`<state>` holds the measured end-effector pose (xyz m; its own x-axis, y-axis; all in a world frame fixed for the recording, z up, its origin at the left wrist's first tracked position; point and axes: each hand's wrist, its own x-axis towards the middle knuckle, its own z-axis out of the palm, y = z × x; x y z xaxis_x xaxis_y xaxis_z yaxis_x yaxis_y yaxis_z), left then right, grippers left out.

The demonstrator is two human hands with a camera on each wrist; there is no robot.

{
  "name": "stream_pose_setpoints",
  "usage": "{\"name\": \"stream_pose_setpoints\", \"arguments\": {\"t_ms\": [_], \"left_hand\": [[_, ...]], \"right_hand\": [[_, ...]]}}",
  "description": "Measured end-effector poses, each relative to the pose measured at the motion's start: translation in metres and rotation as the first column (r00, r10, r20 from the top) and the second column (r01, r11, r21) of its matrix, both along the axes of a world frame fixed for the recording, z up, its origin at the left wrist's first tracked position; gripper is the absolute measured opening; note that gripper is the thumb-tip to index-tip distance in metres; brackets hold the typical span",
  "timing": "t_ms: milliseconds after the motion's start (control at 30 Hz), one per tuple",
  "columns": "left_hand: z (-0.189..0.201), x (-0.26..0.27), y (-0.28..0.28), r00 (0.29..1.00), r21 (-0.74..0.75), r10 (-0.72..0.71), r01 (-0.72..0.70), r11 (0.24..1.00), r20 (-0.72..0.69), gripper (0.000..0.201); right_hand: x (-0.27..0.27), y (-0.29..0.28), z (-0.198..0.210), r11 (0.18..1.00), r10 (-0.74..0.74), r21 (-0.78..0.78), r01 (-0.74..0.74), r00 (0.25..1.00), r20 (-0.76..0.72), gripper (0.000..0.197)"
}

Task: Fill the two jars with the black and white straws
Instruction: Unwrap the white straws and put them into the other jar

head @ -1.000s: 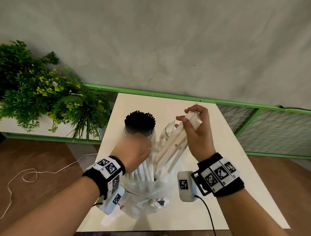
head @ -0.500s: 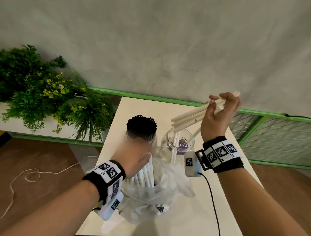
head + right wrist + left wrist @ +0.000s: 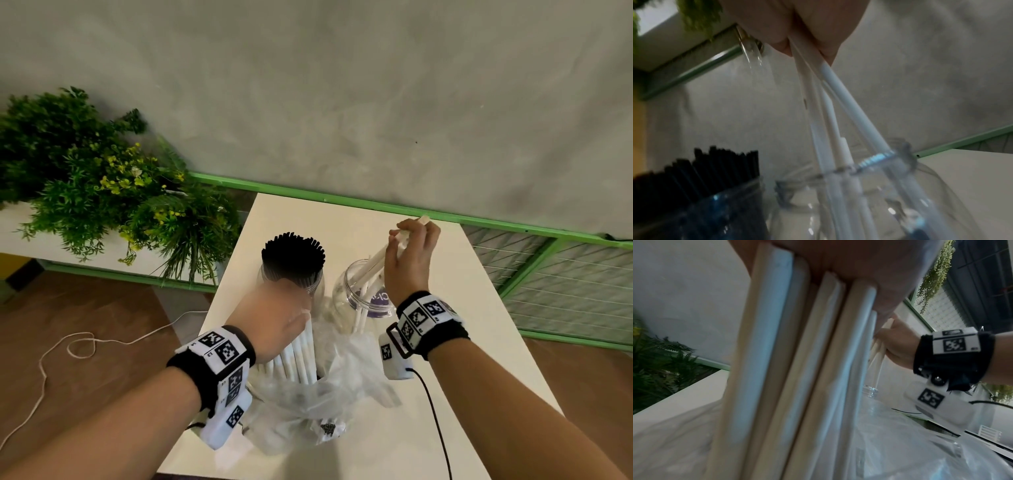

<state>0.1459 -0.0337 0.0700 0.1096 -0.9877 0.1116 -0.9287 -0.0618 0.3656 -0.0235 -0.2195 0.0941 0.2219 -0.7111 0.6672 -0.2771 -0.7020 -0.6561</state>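
Right hand (image 3: 409, 263) pinches white straws (image 3: 830, 113), lower ends inside clear jar (image 3: 356, 291). Left hand (image 3: 277, 318) grips bagged bundle (image 3: 797, 369). Risk: splayed straws could catch the rim, tipping the jar.

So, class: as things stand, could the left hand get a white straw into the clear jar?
Probably yes. The left hand grips white straws in the plastic bag right beside the clear jar, but the right hand is over its mouth, feeding its own straws in.

Leafy plant (image 3: 96, 192) beside the white table (image 3: 479, 342); cord (image 3: 82, 346) on floor.
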Motion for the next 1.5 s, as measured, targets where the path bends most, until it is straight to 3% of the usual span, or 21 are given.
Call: {"name": "stream_pose_setpoints", "arguments": {"t_ms": [267,400,600,733,933,1067,1167,1233,1367,1500], "left_hand": [[0.0,0.001,0.001,1.0,0.006,0.024,-0.024,1.0,-0.003,0.039],[-0.001,0.002,0.0,0.999,0.011,0.041,-0.042,0.999,0.01,0.038],[0.001,0.002,0.001,0.998,0.016,0.059,-0.06,0.998,0.005,0.038],[0.001,0.002,0.002,0.997,0.021,0.071,-0.071,0.997,-0.004,0.038],[0.0,0.004,0.002,0.997,0.024,0.081,-0.081,0.996,-0.01,0.037],[0.001,0.004,0.002,0.997,0.024,0.079,-0.079,0.997,-0.004,0.038],[0.001,0.005,0.003,0.997,0.014,0.076,-0.076,0.997,-0.013,0.037],[0.001,0.005,0.004,0.997,0.008,0.075,-0.074,0.997,-0.022,0.038],[0.001,0.005,0.004,0.997,0.015,0.075,-0.075,0.997,-0.015,0.04],[0.001,0.006,0.004,0.997,0.022,0.081,-0.08,0.997,-0.014,0.039]], "right_hand": [[-0.014,-0.022,-0.044,0.998,0.027,0.065,-0.009,0.959,-0.283,0.025],[-0.016,-0.039,-0.055,0.989,0.043,0.146,0.033,0.87,-0.491,0.027],[-0.022,-0.056,-0.045,0.954,0.173,0.295,-0.047,0.892,-0.418,0.048],[-0.03,-0.065,-0.04,0.963,0.066,0.266,0.051,0.909,-0.411,0.061],[-0.037,-0.073,-0.029,0.958,0.056,0.276,0.084,0.884,-0.465,0.052],[-0.039,-0.072,-0.023,0.992,0.004,0.105,0.076,0.791,-0.612,0.037],[-0.042,-0.064,-0.021,0.999,-0.016,0.016,0.033,0.785,-0.619,0.028],[-0.044,-0.057,-0.023,0.997,0.02,0.073,0.034,0.779,-0.627,0.026],[-0.041,-0.051,-0.03,0.958,0.102,0.266,0.105,0.744,-0.66,0.04],[-0.028,-0.049,-0.029,0.959,0.105,0.271,0.087,0.778,-0.619,0.042]]}}
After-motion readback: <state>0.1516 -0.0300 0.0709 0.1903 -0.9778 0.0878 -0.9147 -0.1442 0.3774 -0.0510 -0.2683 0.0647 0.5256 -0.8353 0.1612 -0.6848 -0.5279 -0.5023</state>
